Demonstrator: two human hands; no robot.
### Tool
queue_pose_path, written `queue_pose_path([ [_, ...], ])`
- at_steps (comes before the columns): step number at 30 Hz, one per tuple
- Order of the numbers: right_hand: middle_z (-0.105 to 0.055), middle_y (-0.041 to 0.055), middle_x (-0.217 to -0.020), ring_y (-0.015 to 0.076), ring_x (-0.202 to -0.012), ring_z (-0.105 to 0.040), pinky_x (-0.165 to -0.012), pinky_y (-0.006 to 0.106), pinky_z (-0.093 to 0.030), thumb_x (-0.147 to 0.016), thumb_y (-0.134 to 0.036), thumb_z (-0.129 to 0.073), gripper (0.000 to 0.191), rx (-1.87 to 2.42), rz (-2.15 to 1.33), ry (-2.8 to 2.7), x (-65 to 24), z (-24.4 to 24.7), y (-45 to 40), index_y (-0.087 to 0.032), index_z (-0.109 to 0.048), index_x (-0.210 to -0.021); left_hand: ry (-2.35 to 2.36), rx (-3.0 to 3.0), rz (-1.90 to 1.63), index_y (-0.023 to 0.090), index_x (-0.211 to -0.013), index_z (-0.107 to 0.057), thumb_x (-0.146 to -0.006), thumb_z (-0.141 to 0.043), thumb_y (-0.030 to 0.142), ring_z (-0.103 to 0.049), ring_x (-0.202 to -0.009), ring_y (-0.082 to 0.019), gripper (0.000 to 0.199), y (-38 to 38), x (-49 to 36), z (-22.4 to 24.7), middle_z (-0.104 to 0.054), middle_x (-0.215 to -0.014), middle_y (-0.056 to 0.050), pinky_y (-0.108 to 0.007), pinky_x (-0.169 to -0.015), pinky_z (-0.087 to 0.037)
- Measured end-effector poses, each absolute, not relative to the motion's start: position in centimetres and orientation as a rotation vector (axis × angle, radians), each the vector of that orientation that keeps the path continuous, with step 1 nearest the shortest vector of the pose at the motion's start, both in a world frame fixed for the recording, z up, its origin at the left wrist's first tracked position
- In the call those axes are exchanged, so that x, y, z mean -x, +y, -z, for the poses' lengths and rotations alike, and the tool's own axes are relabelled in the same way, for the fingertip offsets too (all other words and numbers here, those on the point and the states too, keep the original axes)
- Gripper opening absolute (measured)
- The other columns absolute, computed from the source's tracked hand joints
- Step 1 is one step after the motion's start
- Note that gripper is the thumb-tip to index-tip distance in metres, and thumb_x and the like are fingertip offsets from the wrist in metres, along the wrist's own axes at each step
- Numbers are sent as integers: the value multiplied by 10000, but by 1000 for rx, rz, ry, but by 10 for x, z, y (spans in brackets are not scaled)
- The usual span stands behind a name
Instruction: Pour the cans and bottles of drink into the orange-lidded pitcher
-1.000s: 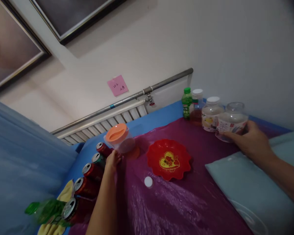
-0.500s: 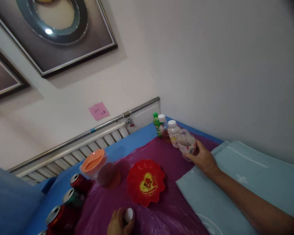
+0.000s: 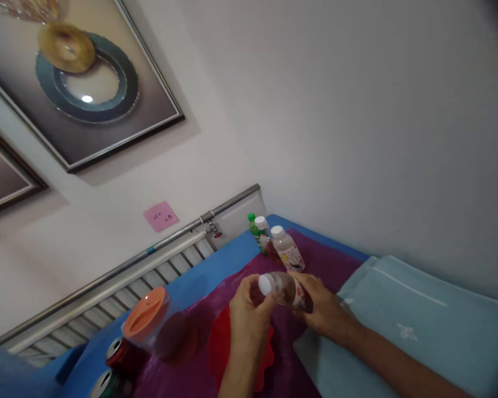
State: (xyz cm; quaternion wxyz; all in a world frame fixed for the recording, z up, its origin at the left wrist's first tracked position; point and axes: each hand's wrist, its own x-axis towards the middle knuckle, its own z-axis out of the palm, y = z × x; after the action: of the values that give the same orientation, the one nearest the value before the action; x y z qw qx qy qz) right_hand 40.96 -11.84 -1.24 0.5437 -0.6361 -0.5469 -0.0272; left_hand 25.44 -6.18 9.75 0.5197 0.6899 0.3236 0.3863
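Tilted over the red scalloped dish (image 3: pixel 218 345), a clear plastic bottle (image 3: pixel 288 288) with a printed label points its mouth to the left. My right hand (image 3: pixel 321 309) is closed around its lower part. At the mouth, my left hand (image 3: pixel 251 312) pinches a white bottle cap (image 3: pixel 267 284) between thumb and fingers. The cap sits at the bottle's neck; whether it is threaded on I cannot tell. Much of the dish is hidden under my left hand and forearm. Just behind stands a similar white-capped bottle (image 3: pixel 289 251), upright.
Further back are a white-capped bottle (image 3: pixel 260 222) and a green-capped bottle (image 3: pixel 255 229). An orange-lidded container (image 3: pixel 147 315) and open drink cans (image 3: pixel 124 356) stand left on purple plastic sheeting (image 3: pixel 327 254). A pale blue folded cloth (image 3: pixel 419 309) lies right. Wall and radiator (image 3: pixel 178 265) bound the back.
My right hand has brought the bottle left and tipped it. My left hand has lifted the white cap from the front up to the bottle's mouth. The camera view has tilted up slightly.
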Motion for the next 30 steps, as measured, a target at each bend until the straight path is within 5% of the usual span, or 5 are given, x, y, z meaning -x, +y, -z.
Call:
queue_pose_path([
  [18, -643, 125, -1261, 332, -1188, -572, -1035, 539, -431, -583, -92, -538, 754, 1540, 115, -1368, -410, 12, -127, -215, -551, -1327, 995, -2102, -544, 177, -758, -721, -669, -693, 304, -564, -603, -149, 157, -38, -257, -129, -662, -644, -11, -245, -569, -389],
  [25, -670, 123, -1188, 305, -1109, -628, -949, 467, -522, -616, -160, -594, 668, 1476, -142, -1188, -408, 11, -129, -180, -571, -1283, 942, -2227, -675, 184, -860, -729, -737, -672, 385, -577, -693, -180, 243, -41, -277, -123, -683, -767, -40, -277, -657, -419],
  [30, -678, 89, -1206, 316, -1109, -641, -942, 483, -526, -639, -282, -677, 668, 1510, -106, -907, -425, 13, -115, -243, -549, -1294, 954, -2054, -916, 199, -1252, -631, -699, -742, 441, -625, -938, -238, 614, -57, -266, -113, -644, -1223, -118, -345, -850, -483],
])
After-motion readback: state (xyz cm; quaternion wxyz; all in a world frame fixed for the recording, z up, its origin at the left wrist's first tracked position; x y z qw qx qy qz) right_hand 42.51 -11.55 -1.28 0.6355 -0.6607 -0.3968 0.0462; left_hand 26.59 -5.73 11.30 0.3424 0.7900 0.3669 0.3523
